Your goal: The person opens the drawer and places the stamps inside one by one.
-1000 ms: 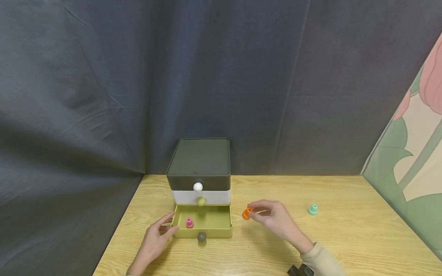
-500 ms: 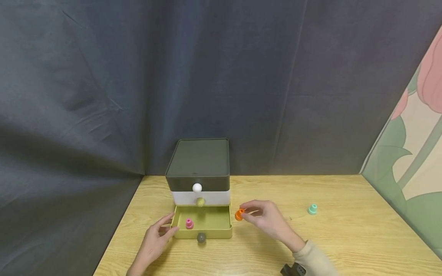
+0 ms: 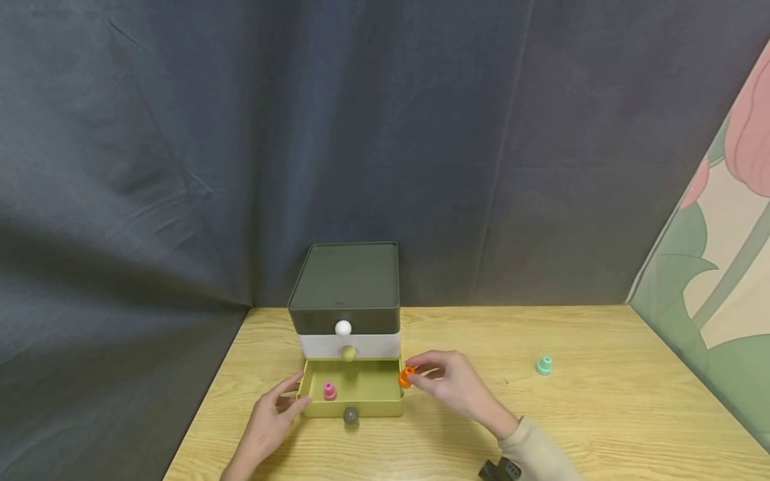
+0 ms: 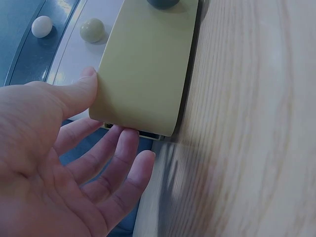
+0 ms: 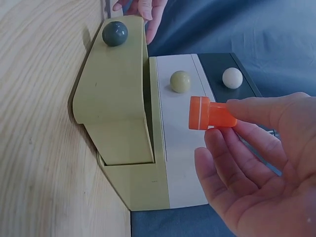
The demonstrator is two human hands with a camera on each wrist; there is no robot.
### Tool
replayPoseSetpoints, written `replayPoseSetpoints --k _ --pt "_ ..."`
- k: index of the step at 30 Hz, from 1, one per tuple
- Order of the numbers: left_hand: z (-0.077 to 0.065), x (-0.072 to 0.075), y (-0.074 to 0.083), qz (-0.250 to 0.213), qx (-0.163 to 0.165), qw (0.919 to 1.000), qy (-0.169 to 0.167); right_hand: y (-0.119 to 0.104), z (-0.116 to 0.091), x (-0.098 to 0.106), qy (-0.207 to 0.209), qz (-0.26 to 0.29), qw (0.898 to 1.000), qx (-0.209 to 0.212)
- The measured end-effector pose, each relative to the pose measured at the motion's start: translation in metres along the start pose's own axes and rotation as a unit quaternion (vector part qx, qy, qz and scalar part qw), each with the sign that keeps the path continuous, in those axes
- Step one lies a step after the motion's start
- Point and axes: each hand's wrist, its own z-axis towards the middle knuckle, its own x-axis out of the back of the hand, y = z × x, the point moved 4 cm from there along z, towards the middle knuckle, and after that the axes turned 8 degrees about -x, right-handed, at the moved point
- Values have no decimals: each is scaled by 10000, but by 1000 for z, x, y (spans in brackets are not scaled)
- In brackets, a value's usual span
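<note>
My right hand [image 3: 450,379] pinches an orange stepped plastic piece [image 5: 210,114], with a wide base and narrower stem, between thumb and fingertips. In the head view the piece appears at the right wall of the pulled-out olive drawer [image 3: 369,407]. The right wrist view has it in front of the white tier, above the drawer. At the drawer's left front corner is my left hand [image 3: 267,415], its thumb on the front panel's upper edge and its fingers along the side [image 4: 113,163]. Inside the drawer, toward the left, stands a similar pink piece [image 3: 329,391].
Above the drawer, the cabinet has a white tier [image 3: 375,345] with an olive knob and a dark top tier [image 3: 345,274] with a white knob. A mint-green piece [image 3: 544,365] stands on the wooden table [image 3: 601,414] to the right. Dark cloth [image 3: 421,153] hangs behind.
My right hand has moved left with the orange piece, from beside the cabinet to the drawer's right wall. The left hand and the drawer have kept their places.
</note>
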Motion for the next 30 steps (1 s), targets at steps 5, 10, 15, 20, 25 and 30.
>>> replayPoseSetpoints --k 5,10,15,20,25,30 --pt "-1 0 0 -10 0 10000 7 -1 5 -7 -121 -8 9999 -36" --pt "0 0 2 12 -55 10000 -8 -4 11 -15 -255 21 9997 -50" --pt "1 1 2 68 -89 9999 -3 -8 19 -27 -414 -59 9991 26" --pt "2 0 0 77 -77 9999 -11 -7 28 -40 -659 -42 9978 -19" --pt "2 0 0 60 -47 10000 -23 -4 36 -55 -829 56 9964 -168" --pt "2 1 2 108 -117 9999 -28 -2 43 -72 -825 -166 9961 -258"
